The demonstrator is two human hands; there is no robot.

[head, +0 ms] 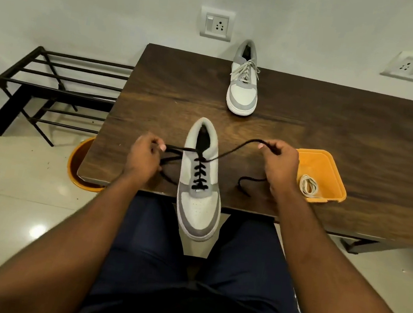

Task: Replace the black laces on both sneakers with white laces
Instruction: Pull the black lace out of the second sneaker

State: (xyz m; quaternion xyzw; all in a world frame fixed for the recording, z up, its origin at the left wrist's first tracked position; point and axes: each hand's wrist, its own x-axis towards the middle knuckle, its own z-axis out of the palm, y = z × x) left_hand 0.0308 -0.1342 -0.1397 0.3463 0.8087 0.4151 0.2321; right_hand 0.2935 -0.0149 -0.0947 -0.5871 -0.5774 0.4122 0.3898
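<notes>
Presently: near sneaker, black lace drawn out to both sides

Item 1, near sneaker [200,179]: grey and white, lying at the near edge of the table [338,127], toe overhanging that edge toward the person, heel opening pointing to the far edge. Long axis runs near-to-far, squarely between the two hands.

Item 2, black lace [199,174]: threaded through the eyelets in crossed rows; both free ends led out sideways from the top row, across the shoe's long axis.

Item 3, left hand [144,159]: just beside the shoe's left flank, fingers curled, pinching the left run of the lace. Nearer to the shoe than its partner.

Item 4, right hand [280,167]: farther out, between the shoe and the yellow tray [332,164], fingers curled round the right run, whose tail trails onto the tabletop below the hand.

Item 5, white lace [308,185]: coiled in the tray near the near right corner of the table, touching nothing but the tray.

Item 6, far sneaker [244,81]: at the far edge, already carrying a white lace; judged finished.

Assessment: unlacing of the near shoe is barely started. Since the ends leave sideways while the eyelet rows climb along the shoe, each row probably wants loosening along that axis before it pulls free
</notes>
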